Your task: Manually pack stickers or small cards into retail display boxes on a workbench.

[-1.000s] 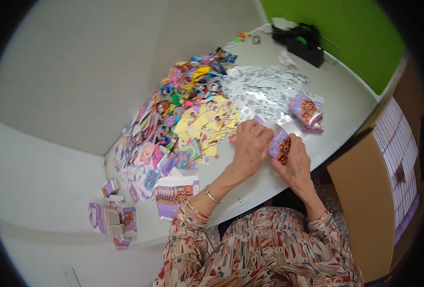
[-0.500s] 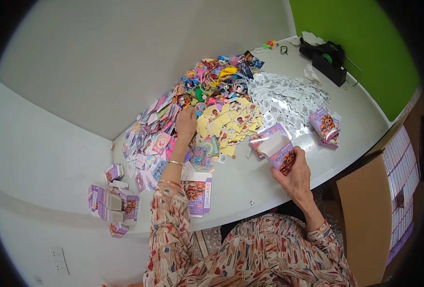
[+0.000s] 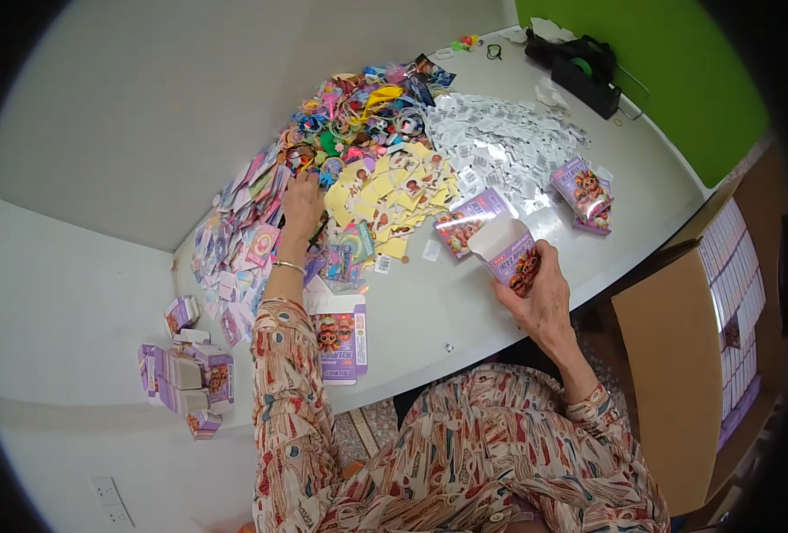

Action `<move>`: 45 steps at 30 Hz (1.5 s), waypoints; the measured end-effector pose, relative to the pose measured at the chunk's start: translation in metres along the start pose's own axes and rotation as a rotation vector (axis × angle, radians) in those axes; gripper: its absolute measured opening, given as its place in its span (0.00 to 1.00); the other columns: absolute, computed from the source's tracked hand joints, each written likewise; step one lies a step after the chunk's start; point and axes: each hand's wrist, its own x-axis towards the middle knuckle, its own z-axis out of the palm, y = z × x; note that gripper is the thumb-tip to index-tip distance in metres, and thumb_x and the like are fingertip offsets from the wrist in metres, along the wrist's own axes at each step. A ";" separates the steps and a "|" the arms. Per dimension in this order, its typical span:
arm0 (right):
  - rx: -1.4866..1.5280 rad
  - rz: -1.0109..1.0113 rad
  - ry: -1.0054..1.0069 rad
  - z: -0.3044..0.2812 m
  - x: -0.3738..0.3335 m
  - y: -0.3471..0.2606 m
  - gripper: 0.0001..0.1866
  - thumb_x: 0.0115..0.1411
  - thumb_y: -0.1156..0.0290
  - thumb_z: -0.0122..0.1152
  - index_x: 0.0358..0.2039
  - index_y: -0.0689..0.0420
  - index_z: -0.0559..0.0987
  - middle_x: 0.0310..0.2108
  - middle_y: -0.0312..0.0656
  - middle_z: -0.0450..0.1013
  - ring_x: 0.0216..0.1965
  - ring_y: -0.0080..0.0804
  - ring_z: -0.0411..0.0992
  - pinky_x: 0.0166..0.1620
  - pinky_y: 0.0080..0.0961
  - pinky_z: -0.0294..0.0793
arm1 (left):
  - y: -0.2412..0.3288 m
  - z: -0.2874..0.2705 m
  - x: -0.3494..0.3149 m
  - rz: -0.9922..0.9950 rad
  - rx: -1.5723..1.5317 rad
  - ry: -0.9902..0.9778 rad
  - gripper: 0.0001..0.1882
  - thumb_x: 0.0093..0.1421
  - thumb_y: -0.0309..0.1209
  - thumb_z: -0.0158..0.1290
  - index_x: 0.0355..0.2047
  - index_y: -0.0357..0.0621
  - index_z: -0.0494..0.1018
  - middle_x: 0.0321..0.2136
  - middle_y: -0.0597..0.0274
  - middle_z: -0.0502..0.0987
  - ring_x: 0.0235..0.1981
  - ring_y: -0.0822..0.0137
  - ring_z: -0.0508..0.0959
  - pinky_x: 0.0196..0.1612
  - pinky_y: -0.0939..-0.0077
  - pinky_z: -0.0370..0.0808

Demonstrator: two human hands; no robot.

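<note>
My left hand (image 3: 302, 209) reaches into the near left edge of a heap of small colourful trinkets (image 3: 358, 115), bent fingers close together. Its fingertips are partly hidden, so I cannot make out what they pinch. Beside it lie yellow picture cards (image 3: 389, 191) and pink and purple packets (image 3: 247, 209). Over the table's right side, my right hand (image 3: 543, 302) grips a small purple carton (image 3: 511, 264) with a cartoon print. The carton's white flap stands up and its top is unsealed. Just behind it another purple box (image 3: 472, 222) lies on the table.
White printed slips (image 3: 500, 147) spread at the back. Two stacked purple boxes (image 3: 582, 193) lie to the right, a black tape dispenser (image 3: 585, 80) behind. A flattened carton (image 3: 339, 342) lies near my left forearm; empty cartons (image 3: 189, 377) cluster at left. A cardboard box (image 3: 669, 382) of packed cartons stands right.
The whole view has shifted, so the table appears further up and left. My left hand stays at the trinket heap's edge. My right hand still holds the carton, slightly further right over the table.
</note>
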 end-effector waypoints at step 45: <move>-0.015 -0.218 -0.097 0.013 -0.013 -0.017 0.38 0.45 0.70 0.70 0.53 0.67 0.59 0.44 0.53 0.64 0.45 0.51 0.66 0.41 0.38 0.72 | 0.218 -0.137 -0.092 -0.269 -1.056 0.204 0.10 0.59 0.19 0.55 0.42 0.37 0.73 0.32 0.57 0.78 0.32 0.68 0.80 0.35 0.76 0.77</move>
